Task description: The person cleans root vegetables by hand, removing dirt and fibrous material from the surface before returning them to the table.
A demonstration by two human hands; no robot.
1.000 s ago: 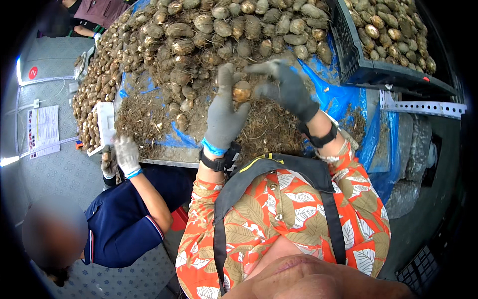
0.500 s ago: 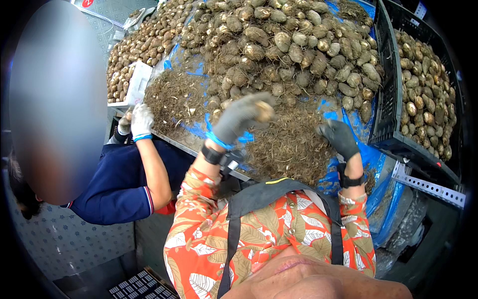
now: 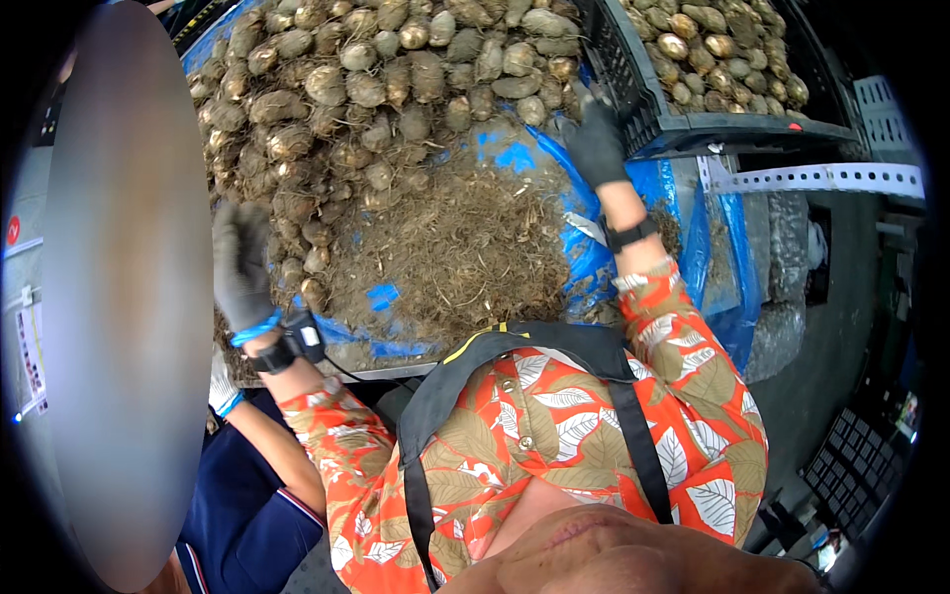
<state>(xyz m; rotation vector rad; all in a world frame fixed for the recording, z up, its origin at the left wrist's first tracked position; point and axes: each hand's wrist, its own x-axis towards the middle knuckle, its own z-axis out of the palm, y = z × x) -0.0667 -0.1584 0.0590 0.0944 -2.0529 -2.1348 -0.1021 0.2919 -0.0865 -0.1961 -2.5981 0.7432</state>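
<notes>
A mound of brown, hairy taro-like tubers [image 3: 396, 79] covers the far part of the work surface. At its left edge is my left hand [image 3: 242, 262] in a grey glove, slightly blurred, fingers stretched out, with no tuber visible in it. My right hand [image 3: 597, 144], in a dark glove, reaches to the right edge of the mound beside the black crate [image 3: 653, 129]. Its fingers look spread near the tubers; whether they touch one is unclear. Between my arms lies a heap of brown root fibres and scrapings [image 3: 475, 247].
More tubers [image 3: 717, 49] fill the black crate. Blue plastic sheeting [image 3: 594, 262] shows around the scrapings, with a pale flat strip [image 3: 586, 228] on it. A perforated white metal bar [image 3: 811, 180] juts out right. A co-worker's navy sleeve [image 3: 247, 475] and white-gloved hand [image 3: 222, 384] are close at left.
The view has swung right. My left hand, which held a tuber over the scrapings, is now farther left without it in sight. My right hand has reached forward to the mound beside the crate.
</notes>
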